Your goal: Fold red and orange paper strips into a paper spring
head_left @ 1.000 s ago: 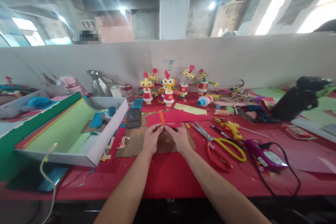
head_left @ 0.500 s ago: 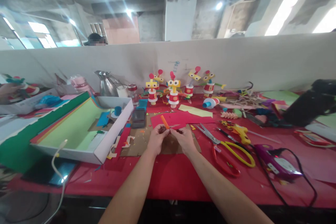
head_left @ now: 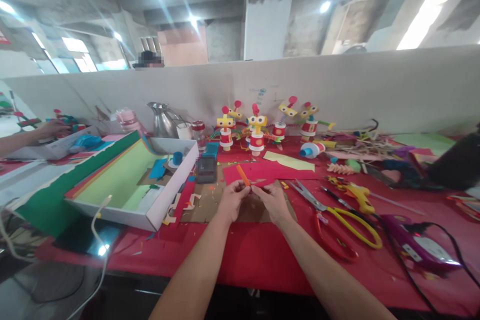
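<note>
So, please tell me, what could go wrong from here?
The narrow orange strip, held up where the left hand and right hand meet, might bend or slip. The scissors lie just right of the right hand; a sideways move could knock them. The yellow glue gun lies beyond them and, if hot, could burn.
</note>
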`<state>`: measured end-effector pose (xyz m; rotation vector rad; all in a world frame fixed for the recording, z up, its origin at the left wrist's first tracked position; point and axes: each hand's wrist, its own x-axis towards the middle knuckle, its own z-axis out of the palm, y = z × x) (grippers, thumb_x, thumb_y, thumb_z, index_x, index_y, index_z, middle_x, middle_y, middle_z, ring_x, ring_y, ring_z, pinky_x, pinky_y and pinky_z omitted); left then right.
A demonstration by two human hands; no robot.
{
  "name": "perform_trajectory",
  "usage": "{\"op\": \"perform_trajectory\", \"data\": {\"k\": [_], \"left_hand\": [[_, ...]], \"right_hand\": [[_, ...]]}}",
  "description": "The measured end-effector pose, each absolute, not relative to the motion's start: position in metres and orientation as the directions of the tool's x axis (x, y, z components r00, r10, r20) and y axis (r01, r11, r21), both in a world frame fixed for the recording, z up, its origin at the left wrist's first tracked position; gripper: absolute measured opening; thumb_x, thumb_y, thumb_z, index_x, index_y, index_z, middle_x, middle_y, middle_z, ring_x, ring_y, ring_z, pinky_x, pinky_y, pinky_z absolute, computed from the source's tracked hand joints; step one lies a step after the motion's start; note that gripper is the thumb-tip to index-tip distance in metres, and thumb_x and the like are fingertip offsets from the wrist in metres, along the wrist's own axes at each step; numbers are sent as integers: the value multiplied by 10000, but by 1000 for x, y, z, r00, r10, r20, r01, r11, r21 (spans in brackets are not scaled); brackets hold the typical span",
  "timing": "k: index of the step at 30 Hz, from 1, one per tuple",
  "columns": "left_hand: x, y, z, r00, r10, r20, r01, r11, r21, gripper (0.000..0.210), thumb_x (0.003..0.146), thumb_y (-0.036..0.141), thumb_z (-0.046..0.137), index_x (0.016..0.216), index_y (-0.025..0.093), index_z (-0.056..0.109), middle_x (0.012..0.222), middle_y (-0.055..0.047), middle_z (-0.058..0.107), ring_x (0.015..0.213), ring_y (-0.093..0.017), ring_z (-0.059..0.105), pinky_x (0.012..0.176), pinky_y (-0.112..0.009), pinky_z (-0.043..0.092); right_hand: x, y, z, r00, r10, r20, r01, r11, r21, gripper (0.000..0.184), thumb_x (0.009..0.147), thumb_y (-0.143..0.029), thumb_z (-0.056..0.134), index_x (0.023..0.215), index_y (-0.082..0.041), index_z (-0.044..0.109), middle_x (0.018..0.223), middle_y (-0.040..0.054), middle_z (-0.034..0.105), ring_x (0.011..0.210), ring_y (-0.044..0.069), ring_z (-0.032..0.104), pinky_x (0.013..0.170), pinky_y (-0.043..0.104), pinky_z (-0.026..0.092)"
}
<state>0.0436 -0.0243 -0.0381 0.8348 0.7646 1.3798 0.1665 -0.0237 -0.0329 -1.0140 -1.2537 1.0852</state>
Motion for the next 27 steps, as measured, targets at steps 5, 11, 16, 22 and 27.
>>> {"op": "perform_trajectory", "data": {"k": [5,11,16,22,27], "left_hand": [[46,-27,-35,92,995,-32,-486,73,871,332,512,354,806,666,126,621,613,2,584,554,-75,511,569,-204,379],[47,-28,-33,126,991,-46,-461,99,882,359,491,392,812,643,131,618,596,-6,599,569,-99,559,559,-208,408],[46,-28,-31,101,990,-103,-450,137,882,370,453,378,829,635,127,628,564,-4,603,526,-100,562,548,-219,434],[43,-23,-33,70,982,-174,-547,184,816,290,486,275,826,635,132,623,578,-2,614,539,-96,571,565,-219,451],[40,-22,-33,87,979,-182,-647,194,737,190,527,181,795,640,141,647,598,-6,617,582,-98,566,607,-223,461]], "right_hand": [[170,-21,-37,10,963,271,12,271,-963,276,671,-435,667,649,-161,697,586,24,655,576,169,577,524,258,431],[170,-17,-43,-29,952,303,-13,303,-953,262,696,-426,654,718,-168,693,644,43,680,608,199,616,577,301,488],[170,-18,-42,-56,964,262,-47,259,-965,239,701,-397,652,691,-160,686,650,48,680,613,196,617,603,309,495],[168,-22,-37,-78,954,289,-79,283,-956,189,677,-364,669,718,-181,640,677,22,661,640,169,602,617,270,481],[165,-26,-31,-65,935,348,-68,344,-937,227,669,-366,677,805,-199,606,724,13,629,639,149,576,603,248,463]]}}
